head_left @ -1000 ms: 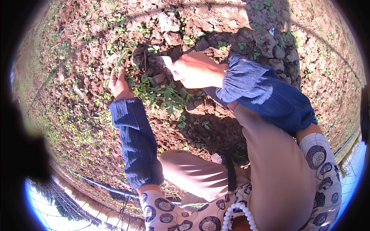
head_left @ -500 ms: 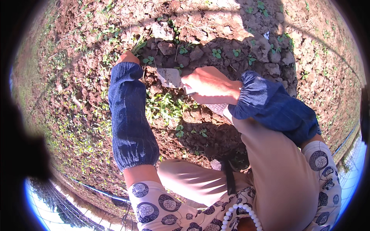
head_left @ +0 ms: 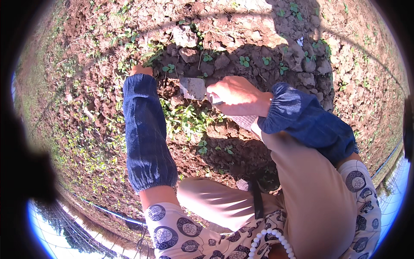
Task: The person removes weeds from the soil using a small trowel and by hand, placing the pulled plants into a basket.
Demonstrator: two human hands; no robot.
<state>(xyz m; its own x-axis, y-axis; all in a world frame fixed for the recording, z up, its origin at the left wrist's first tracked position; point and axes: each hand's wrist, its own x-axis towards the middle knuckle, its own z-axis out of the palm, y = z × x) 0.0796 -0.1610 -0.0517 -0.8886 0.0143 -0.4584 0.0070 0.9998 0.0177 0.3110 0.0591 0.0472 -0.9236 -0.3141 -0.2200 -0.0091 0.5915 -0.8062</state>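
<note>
Over the dug soil (head_left: 258,146), your right hand (head_left: 235,93) has fingers wrapped round a hoe (head_left: 194,87), blade in the dirt; left hand (head_left: 139,69) reaches into weeds (head_left: 185,121), grip unclear.

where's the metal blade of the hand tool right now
In the head view the blade sits upper centre on the clods, just left of the right hand, whose grip is closed on the tool, with the left hand further left.

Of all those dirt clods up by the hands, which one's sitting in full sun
The pale, lit clod at the top, just above the shadow's edge and beyond the left hand. The clods lower down near the right hand lie shaded and darker.
</note>
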